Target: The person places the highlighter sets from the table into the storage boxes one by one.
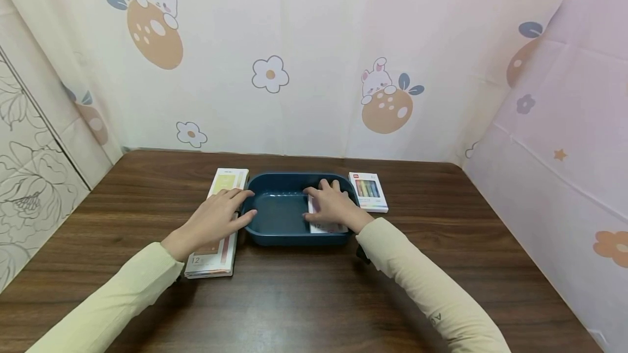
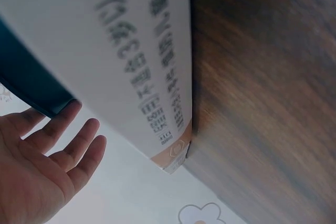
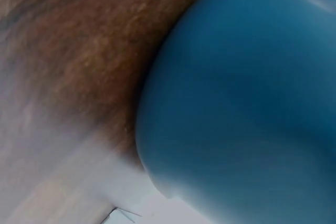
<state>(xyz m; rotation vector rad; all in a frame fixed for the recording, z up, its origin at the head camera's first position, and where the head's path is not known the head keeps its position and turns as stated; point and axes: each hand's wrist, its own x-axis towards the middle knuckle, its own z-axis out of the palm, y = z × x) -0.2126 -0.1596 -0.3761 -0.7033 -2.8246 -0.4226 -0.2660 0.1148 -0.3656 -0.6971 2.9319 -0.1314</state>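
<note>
A dark blue rectangular tray (image 1: 277, 239) sits on the table in the head view. My left hand (image 1: 216, 219) is at its left rim, fingers extended and loosely bent, above white boxes with coloured covers. The left wrist view shows the same hand (image 2: 50, 166) with fingers apart beside the tray's edge (image 2: 31, 77) and a white box (image 2: 121, 61) with printed text. My right hand (image 1: 333, 205) reaches into the tray's right side, fingers spread over a flat white box (image 1: 326, 228) lying inside and partly hidden by the hand. The tray's outer wall (image 3: 236, 93) fills much of the right wrist view.
Left of the tray are a box with a yellow-green cover (image 1: 227, 180) and a nearer box marked 12 (image 1: 208, 266), partly under my left arm. A box picturing coloured sticks (image 1: 368, 192) lies right of the tray. A patterned curtain (image 1: 319, 113) hangs behind the table (image 1: 294, 298).
</note>
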